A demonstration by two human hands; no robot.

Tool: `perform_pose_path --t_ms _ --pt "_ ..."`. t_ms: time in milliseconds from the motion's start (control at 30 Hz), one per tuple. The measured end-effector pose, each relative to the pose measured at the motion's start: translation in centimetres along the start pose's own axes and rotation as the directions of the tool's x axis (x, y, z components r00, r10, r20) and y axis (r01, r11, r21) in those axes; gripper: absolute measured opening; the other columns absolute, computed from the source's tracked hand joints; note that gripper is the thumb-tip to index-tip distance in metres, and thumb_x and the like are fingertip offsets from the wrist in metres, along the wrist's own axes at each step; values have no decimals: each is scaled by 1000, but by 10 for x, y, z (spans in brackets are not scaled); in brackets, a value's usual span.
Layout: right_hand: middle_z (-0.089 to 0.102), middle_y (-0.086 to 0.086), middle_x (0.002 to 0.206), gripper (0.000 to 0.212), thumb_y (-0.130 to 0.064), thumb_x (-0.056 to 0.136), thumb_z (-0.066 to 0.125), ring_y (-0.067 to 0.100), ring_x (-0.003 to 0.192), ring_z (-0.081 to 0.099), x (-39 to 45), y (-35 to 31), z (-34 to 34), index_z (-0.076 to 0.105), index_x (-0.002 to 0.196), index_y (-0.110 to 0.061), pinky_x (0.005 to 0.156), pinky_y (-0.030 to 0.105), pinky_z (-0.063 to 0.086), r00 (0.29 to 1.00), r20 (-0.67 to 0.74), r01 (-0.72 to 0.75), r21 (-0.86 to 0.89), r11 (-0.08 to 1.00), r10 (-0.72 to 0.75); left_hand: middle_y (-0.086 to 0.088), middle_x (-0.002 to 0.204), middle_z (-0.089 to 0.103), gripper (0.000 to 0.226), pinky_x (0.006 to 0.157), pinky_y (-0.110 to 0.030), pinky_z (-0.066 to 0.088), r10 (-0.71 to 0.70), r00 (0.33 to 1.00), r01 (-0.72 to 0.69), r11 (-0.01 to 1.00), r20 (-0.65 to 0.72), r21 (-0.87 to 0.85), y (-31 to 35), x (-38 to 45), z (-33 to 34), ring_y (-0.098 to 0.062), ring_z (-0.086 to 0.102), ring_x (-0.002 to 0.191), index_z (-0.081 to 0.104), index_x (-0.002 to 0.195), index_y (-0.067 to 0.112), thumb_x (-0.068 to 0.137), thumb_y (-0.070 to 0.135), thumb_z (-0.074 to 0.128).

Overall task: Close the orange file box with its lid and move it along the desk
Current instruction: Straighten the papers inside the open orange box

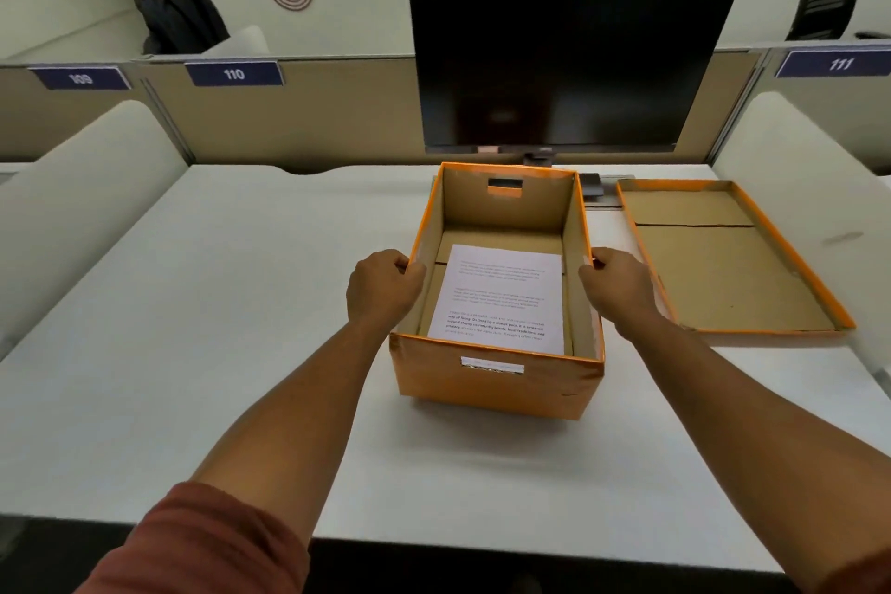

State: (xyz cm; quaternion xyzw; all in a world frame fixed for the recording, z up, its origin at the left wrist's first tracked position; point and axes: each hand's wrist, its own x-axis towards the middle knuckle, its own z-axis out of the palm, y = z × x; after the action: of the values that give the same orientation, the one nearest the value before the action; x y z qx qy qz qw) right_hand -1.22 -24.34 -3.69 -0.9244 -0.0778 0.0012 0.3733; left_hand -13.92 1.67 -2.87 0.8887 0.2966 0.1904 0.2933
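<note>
Near the desk's far edge, left hand and right hand pinch the open box's side rims; release both evenly before fetching the upturned lid just right.

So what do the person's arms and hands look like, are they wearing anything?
Both are bare: the left hand and right hand have no gloves, rings or watch in view. The forearms are uncovered. Rust-red sleeves show only near the bottom edge, pushed up above the elbows.

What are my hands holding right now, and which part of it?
Both hold the open orange file box: left hand on its left wall's top edge, right hand on the right wall's.
</note>
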Motion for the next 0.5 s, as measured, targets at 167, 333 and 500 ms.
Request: perform_pose_path --t_ms 167,333,500 --pt "68 12 84 20 -19 97 50 30 76 64 -33 -17 15 65 93 -7 70 40 55 999 44 10 23 1000 -11 0 66 67 27 52 -20 42 -47 998 46 999 -45 -28 -29 -32 -26 -14 60 59 70 74 15 88 34 56" --pt "68 12 88 24 -21 98 48 32 81 65 -55 -21 20 65 96 -4 68 37 51 996 92 -13 56 998 8 -4 76 69 25 52 -18 36 -49 999 49 998 -6 -26 -41 -50 -33 -16 58 65 70 82 12 93 23 51" --pt "67 14 124 38 -29 99 47 34 114 61 -64 -17 4 63 126 -7 92 43 50 991 130 -38 126 991 21 -7 81 68 23 58 -25 46 -62 998 62 997 3 45 -31 -53 -34 -24 66 74 66 85 12 93 28 52"
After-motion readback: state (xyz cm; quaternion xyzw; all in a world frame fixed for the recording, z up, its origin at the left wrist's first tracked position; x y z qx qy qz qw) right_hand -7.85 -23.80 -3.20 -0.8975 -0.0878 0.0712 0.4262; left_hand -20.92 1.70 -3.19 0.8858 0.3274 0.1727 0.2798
